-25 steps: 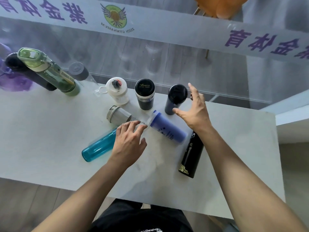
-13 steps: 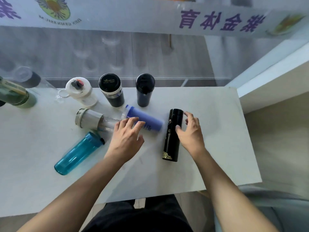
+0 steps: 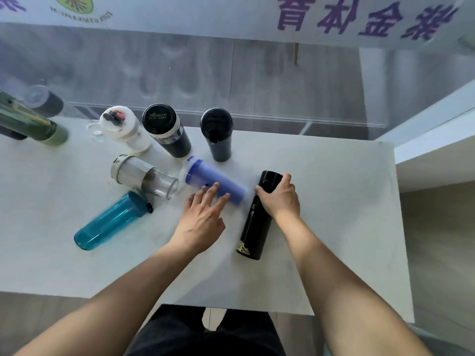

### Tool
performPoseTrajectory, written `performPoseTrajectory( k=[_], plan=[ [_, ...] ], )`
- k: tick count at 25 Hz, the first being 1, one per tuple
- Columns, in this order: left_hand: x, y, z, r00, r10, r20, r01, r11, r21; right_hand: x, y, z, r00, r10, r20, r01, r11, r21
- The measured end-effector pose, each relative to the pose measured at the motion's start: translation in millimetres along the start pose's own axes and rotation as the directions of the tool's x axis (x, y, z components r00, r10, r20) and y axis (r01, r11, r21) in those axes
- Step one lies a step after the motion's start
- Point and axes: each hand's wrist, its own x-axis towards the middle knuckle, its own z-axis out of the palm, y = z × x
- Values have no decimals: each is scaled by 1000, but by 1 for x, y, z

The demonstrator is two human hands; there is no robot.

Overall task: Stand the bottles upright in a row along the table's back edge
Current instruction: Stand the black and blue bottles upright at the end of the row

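On the white tabletop (image 3: 321,201), my right hand (image 3: 279,199) has just clamped the black flask (image 3: 255,217); left hand (image 3: 203,217), fingers spread, rests on the purple bottle (image 3: 213,178) at ten o'clock, ready for standing.

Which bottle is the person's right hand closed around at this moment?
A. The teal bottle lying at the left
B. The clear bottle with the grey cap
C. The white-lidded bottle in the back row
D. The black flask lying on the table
D: the right hand wraps the upper end of the black flask, which lies on the table, while the left hand rests its fingertips on the purple bottle.
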Motion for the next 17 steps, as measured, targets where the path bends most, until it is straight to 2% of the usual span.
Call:
performPoseTrajectory(
  k=[3,5,7,12,14,17],
  plan=[
    [-1,5,2,999,-33,-11,33,999,1,6,-2,-5,1000,6,31,-10,993,115],
    [-1,7,1,999,-49,-11,49,999,-9,7,-5,-21,1000,-24,-18,26,987,159],
    [-2,9,2,998,-60,-12,60,998,-26,6,-9,-44,987,-107,-116,129,971,202],
    [-5,9,4,997,-79,-20,79,996,-40,-3,-30,-85,852,-397,-342,489,835,251],
    [-5,9,3,996,-89,-20,88,995,-52,-4,-40,-86,806,-465,-366,568,781,260],
    [-6,7,4,996,-90,-16,89,995,-38,0,-54,-82,784,-506,-359,606,750,265]
  ],
)
